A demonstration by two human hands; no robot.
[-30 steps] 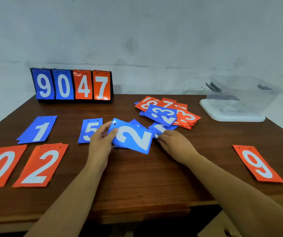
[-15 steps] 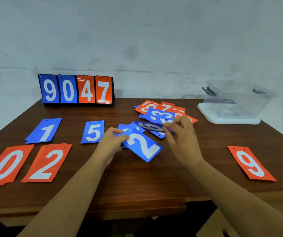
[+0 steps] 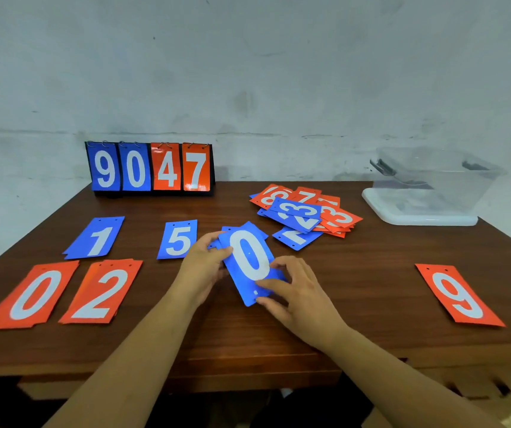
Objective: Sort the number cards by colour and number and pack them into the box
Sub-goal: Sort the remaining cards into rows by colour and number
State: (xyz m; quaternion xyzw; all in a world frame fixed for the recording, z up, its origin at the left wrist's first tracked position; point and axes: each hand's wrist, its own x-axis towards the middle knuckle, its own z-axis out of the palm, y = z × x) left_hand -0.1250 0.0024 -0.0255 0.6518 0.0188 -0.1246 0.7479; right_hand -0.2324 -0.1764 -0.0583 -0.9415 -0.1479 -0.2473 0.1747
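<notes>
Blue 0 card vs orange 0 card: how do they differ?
Colour: the blue 0 card is blue, the orange 0 card orange. Hold: both the left hand and right hand pinch the blue 0 card at centre; the orange 0 card lies untouched at the near left. Shared: white 0, same shape.

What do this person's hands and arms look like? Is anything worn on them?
Nothing worn shows. The left hand and the right hand are bare, with no gloves or rings to be seen. The left forearm and the right forearm are uncovered down to the picture's lower edge, with no sleeve, watch or bracelet in view.
</notes>
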